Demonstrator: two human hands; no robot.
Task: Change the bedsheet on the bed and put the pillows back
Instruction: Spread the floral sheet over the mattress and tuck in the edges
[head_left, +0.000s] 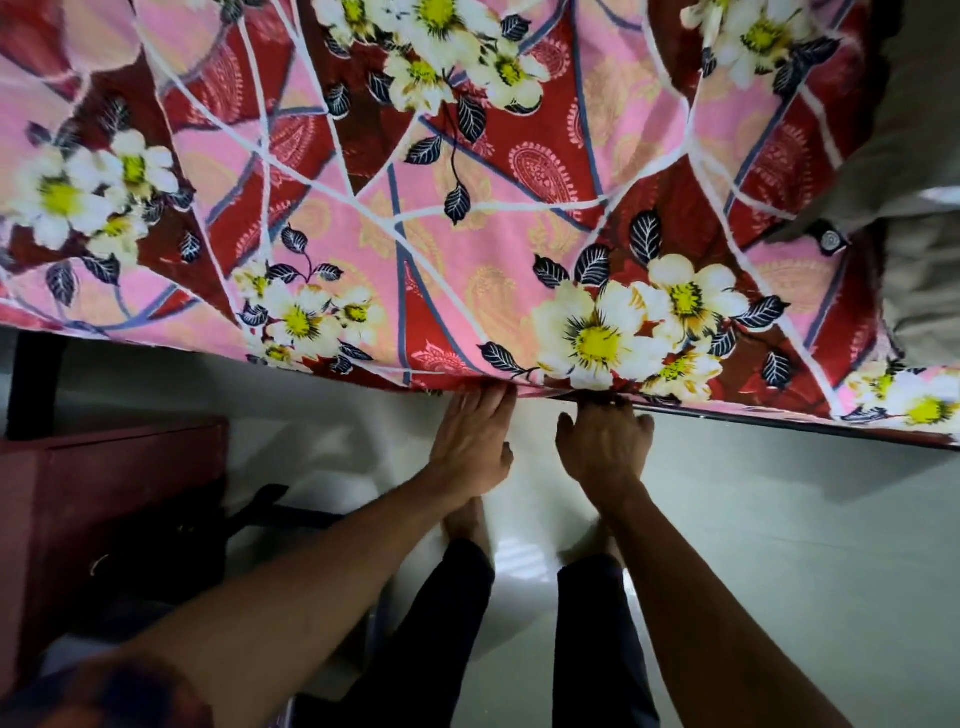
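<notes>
Pink-and-red floral cotton bedsheet spread over bed, reaching near edge. Left hand and right hand tucking hem there; fingers hidden under hem, grip unclear. Pillows unseen, probably pending.

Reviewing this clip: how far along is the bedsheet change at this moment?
Done: the floral bedsheet already covers the bed top. In hand: the left hand and right hand both work at the sheet's near edge, fingertips under it, apparently tucking. Left: the sheet's left stretch hangs loose over the side, grey bedding sits bunched at the right, and no pillow is clearly in place.
</notes>
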